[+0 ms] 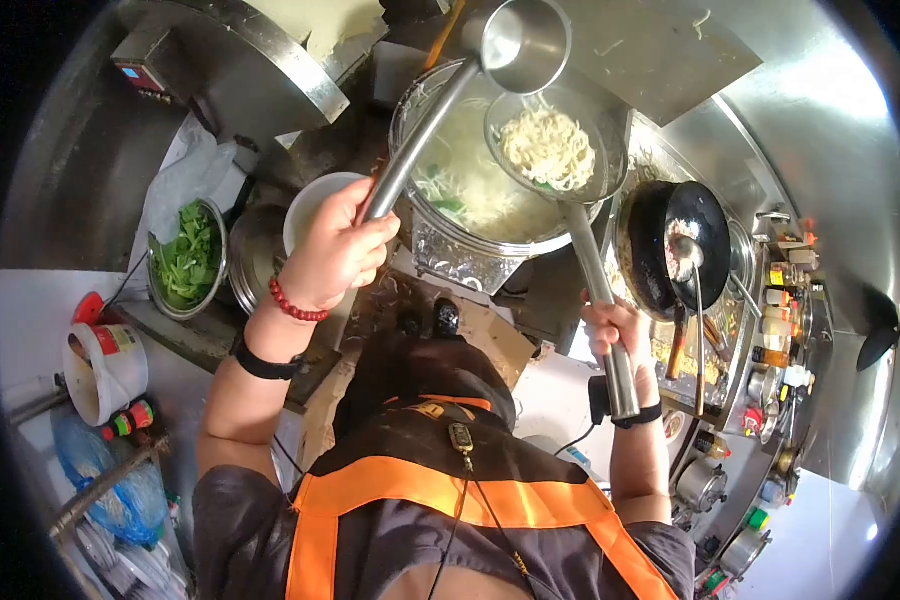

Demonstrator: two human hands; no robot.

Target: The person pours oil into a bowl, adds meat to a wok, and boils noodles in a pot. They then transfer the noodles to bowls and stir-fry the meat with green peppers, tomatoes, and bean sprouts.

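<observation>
The person wears a dark grey short-sleeved shirt (240,520) and a black apron (440,470) with wide orange straps (450,498). A thin black cable (470,520) runs down the chest from a small clip. The left hand (335,250) has a red bead bracelet (292,305) and a black wristband (260,365). The right hand (615,335) has a black wristband (630,418) too.

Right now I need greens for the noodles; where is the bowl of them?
In the head view, the metal bowl of greens sits at left, beside the white bowl, left of the left hand.
</observation>
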